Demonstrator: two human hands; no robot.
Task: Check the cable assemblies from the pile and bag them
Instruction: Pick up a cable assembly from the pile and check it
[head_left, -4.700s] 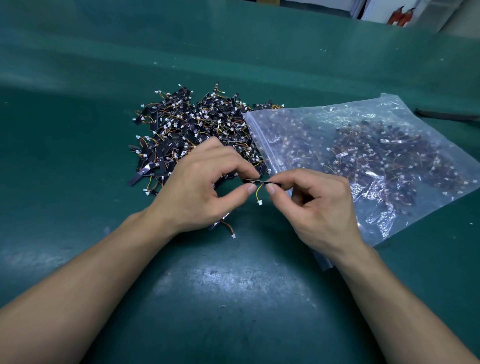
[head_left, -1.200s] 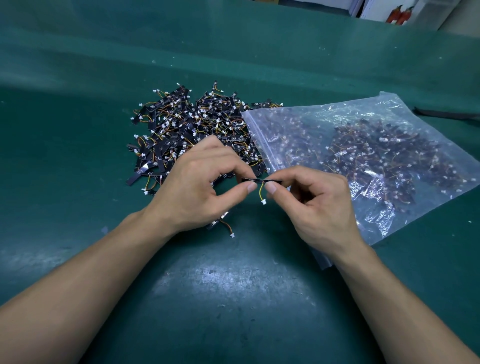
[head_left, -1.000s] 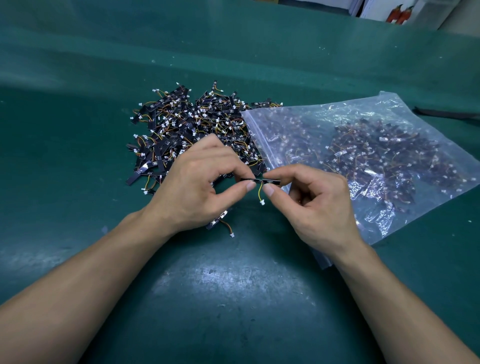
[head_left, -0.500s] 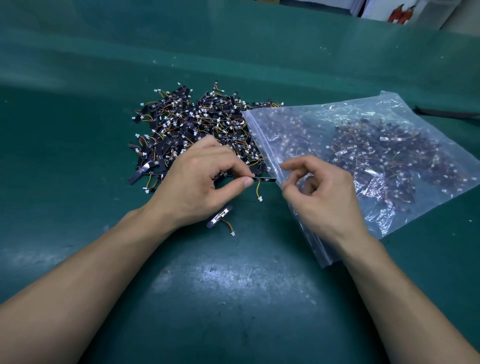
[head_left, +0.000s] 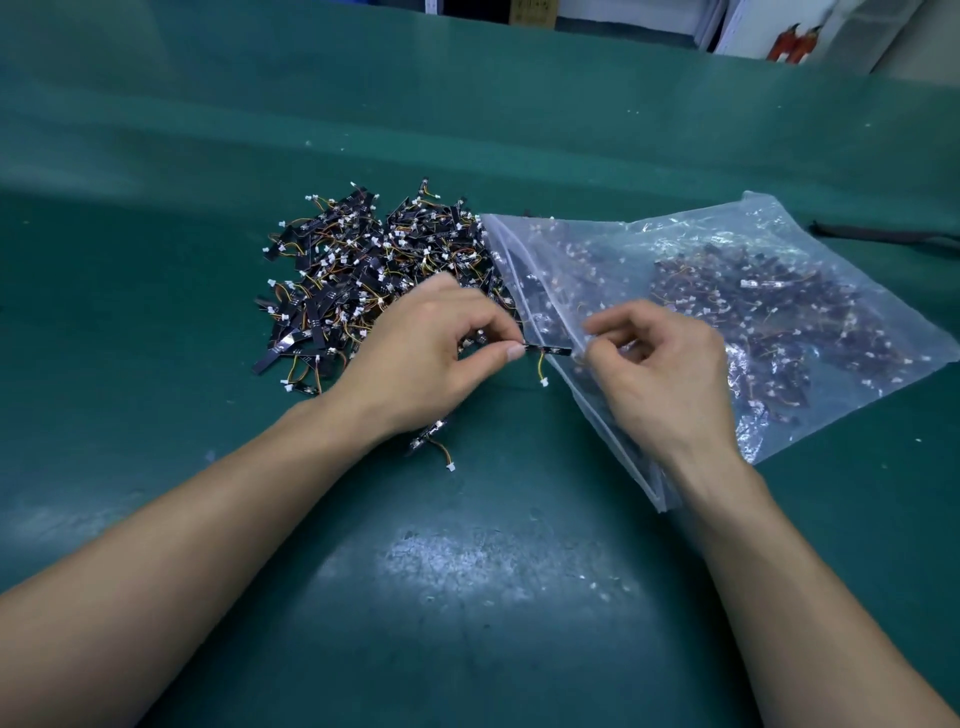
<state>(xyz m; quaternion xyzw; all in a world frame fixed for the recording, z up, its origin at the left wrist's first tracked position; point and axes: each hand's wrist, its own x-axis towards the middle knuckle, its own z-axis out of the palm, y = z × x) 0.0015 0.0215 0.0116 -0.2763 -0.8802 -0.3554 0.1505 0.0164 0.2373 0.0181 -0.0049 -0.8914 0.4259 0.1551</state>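
The left hand (head_left: 431, 358) pinches one end of a short black strip cable assembly (head_left: 548, 350) between thumb and forefinger, with the other fingers curled under. The strip is held level above the worktop. Its free end reaches the open edge of the bag, and a thin yellow wire hangs from it, ending in a small white connector.

Just to the right, the right hand (head_left: 660, 374) has its fingers curled. Its thumb and forefinger are closed on the upper layer of the mouth of a clear plastic zip bag (head_left: 769, 218). The bag lies flat across the right of the frame, with its mouth facing left. Many dark assemblies show through the plastic, mostly toward its right half.

Under the heel of the left hand lies a single loose black assembly (head_left: 430, 434), its wire and white plug trailing toward the bottom of the frame.

Behind the left hand, at centre left, lies the heaped pile of black cable assemblies (head_left: 363, 260) with yellow wires and white connectors. The pile's right side touches the bag's upper left corner.

Everything rests on a dark green matted worktop (head_left: 467, 597). A dark strap (head_left: 883, 235) lies at its right edge, and two red canisters (head_left: 792, 44) stand beyond it at the upper right.
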